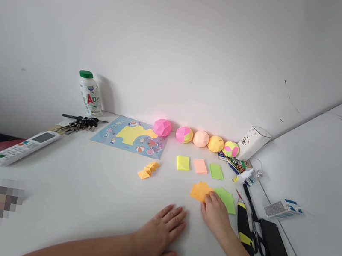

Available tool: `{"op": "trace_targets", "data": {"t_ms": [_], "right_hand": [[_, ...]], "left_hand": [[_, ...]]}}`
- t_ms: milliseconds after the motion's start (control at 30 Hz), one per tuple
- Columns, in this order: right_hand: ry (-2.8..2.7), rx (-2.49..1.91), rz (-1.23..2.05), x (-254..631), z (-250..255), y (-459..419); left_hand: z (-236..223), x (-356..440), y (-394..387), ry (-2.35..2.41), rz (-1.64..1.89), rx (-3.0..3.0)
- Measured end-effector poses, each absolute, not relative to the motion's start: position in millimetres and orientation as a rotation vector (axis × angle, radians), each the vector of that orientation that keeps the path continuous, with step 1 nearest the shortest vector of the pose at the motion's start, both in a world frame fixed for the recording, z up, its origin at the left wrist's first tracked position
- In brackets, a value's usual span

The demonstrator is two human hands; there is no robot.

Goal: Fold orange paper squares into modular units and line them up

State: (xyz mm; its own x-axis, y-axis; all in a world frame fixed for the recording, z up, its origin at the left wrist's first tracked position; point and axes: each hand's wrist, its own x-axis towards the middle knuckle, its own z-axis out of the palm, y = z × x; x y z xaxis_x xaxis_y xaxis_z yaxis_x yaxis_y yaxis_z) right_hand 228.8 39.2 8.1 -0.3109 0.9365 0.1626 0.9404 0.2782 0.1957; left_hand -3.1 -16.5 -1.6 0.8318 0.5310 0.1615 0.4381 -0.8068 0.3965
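And the right hand (214, 210) is touching the orange paper (199, 191), which is fanning out just left of its fingertips; pinching or not, I can't tell! Right beside that grip, green sheets (227, 201) are lying; farther left, folded orange pieces (148, 170). Nearer, the left hand (158, 238) is resting flat, fingers spread.

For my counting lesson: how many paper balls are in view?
5, along the wall, left to right: pink ball, pink-yellow ball, peach ball, orange ball, green-pink ball. None seems hidden.
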Motion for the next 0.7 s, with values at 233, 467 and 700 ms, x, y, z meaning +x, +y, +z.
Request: {"op": "trace_targets", "data": {"t_ms": [233,467,700], "right_hand": [[-2.474,-1.596,-0.639,239,-8,41],[-2.371,-1.508,-0.575,240,-11,39],[-2.064,-1.371,-0.314,235,13,36]], "left_hand": [[8,-3,-16,0.777,0.421,2.548],[7,1,-12,0.687,0.629,1.591],[3,0,0,0.632,0.707,1.019]]}}
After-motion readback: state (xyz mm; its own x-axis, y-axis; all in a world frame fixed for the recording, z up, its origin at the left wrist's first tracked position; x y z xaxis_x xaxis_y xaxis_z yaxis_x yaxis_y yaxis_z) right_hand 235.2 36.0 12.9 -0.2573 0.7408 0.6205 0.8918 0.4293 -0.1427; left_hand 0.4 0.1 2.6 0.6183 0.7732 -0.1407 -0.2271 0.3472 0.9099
